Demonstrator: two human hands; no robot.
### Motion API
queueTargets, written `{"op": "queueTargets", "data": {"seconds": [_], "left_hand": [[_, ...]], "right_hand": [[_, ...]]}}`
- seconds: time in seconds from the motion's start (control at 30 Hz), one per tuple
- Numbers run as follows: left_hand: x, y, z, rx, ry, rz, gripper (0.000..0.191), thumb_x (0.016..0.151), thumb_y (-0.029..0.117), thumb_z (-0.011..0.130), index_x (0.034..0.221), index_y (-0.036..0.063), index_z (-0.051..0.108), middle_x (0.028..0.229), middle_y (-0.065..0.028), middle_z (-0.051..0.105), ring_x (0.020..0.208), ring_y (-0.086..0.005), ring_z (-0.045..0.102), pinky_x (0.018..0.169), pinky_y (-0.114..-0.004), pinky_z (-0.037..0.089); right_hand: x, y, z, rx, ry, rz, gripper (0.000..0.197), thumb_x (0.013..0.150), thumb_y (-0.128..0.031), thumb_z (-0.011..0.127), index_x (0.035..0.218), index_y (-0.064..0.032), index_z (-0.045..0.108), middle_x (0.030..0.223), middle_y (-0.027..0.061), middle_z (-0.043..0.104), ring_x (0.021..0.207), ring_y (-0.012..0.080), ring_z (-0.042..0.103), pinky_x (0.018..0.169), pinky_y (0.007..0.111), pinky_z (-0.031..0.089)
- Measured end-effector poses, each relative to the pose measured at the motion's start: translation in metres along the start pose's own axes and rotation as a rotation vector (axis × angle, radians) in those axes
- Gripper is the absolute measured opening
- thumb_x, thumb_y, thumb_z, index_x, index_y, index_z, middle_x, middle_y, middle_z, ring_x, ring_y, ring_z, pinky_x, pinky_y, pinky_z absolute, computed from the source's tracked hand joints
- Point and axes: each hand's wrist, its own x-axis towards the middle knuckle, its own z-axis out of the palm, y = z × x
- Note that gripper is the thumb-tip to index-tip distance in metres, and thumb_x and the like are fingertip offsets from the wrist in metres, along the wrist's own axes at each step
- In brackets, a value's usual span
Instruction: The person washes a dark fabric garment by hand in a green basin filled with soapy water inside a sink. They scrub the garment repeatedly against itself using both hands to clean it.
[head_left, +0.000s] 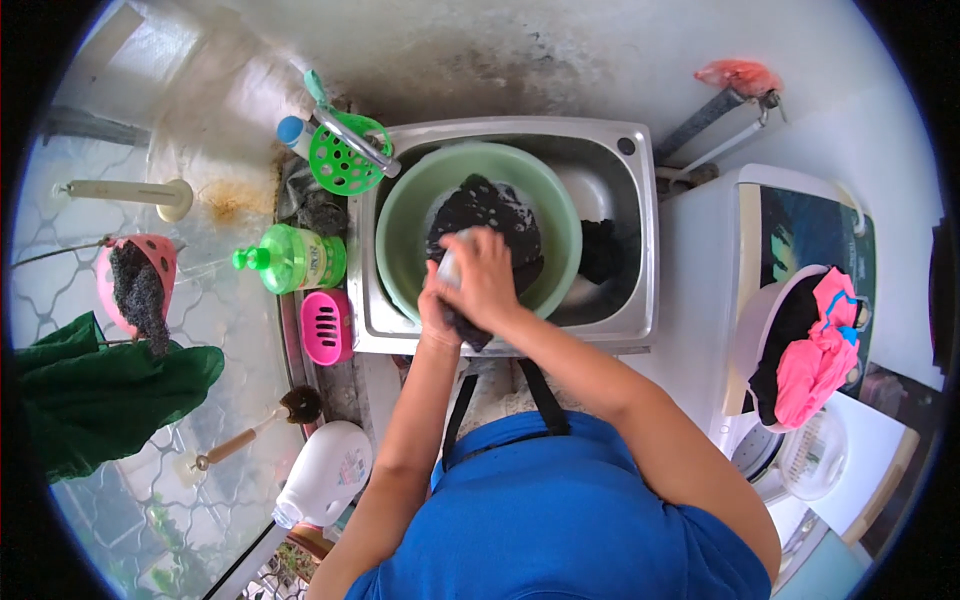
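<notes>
A dark wet cloth (486, 206) with patches of suds lies in a pale green plastic basin (566, 225) and trails up over its near rim. My left hand (436, 311) grips the near end of this cloth, and a dark tail hangs below the fingers. Laid across it from the right, my right hand (486, 274) is closed around a whitish object (450, 268). The fingers cover most of that object, so I cannot tell whether it is soap or a brush. Cloudy water shows around the cloth.
The basin sits in a steel sink (645, 300), with another black cloth (598, 251) beside it. Left of the sink are a green detergent bottle (300, 259), a pink soap dish (327, 328) and a white jug (330, 472). A tub of clothes (757, 322) rests on the washing machine (690, 262).
</notes>
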Motion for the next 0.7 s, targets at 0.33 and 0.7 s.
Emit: {"op": "queueTargets", "data": {"seconds": [0.33, 0.7], "left_hand": [[-0.002, 0.002, -0.024, -0.028, -0.205, 0.048, 0.049, 0.094, 0.047, 0.037, 0.123, 0.0092, 0.048, 0.122, -0.0120, 0.051, 0.114, -0.0274, 0.048, 0.099, -0.039, 0.038], [-0.012, 0.008, -0.005, 0.070, 0.255, 0.050, 0.042, 0.095, 0.036, 0.040, 0.126, 0.0076, 0.045, 0.127, -0.0106, 0.050, 0.115, -0.0279, 0.049, 0.099, -0.041, 0.039]], "right_hand": [[-0.011, -0.008, 0.000, 0.084, -0.019, -0.328, 0.045, 0.072, -0.047, 0.065, 0.101, -0.0141, 0.056, 0.109, 0.0161, 0.045, 0.097, 0.0349, 0.045, 0.080, 0.047, 0.035], [-0.001, -0.007, 0.012, -0.033, 0.008, -0.219, 0.034, 0.074, -0.033, 0.069, 0.094, -0.0084, 0.055, 0.098, 0.0195, 0.049, 0.094, 0.0378, 0.046, 0.079, 0.048, 0.038]]}}
